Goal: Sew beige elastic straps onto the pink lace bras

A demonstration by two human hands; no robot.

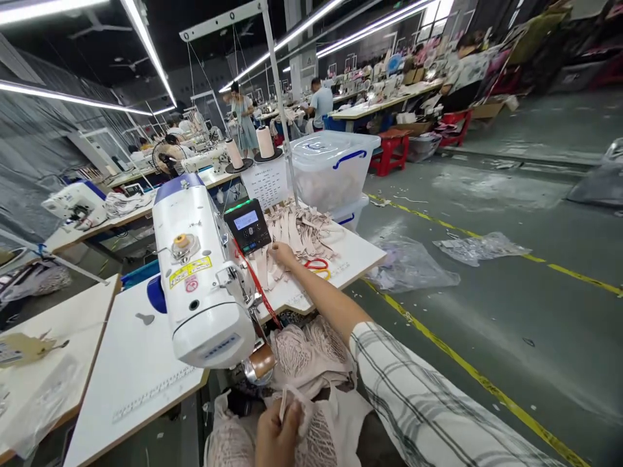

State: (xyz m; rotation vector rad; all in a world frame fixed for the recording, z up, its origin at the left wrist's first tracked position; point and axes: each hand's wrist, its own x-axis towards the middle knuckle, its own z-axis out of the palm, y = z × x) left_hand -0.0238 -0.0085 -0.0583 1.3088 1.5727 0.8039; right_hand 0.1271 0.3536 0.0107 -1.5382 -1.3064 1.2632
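In the lower middle, my left hand [280, 431] is closed around a beige fabric piece [298, 405], with its thumb on top. More beige lace garments [304, 357] lie over my lap and just below the table edge. My right hand [283, 255] stretches forward to a pile of beige fabric strips [304, 230], its fingers pinched at a strip beside the control panel [248, 226]. The sewing machine [199, 272] stands to the left of both hands. Red-and-yellow-handled scissors [318, 266] lie beside my right forearm.
A red strap [257, 285] hangs down beside the machine head. Behind the table stand clear plastic bins [331, 162] and two thread cones [265, 143]. Plastic bags [409, 263] lie on the floor at right. People work at machines farther back.
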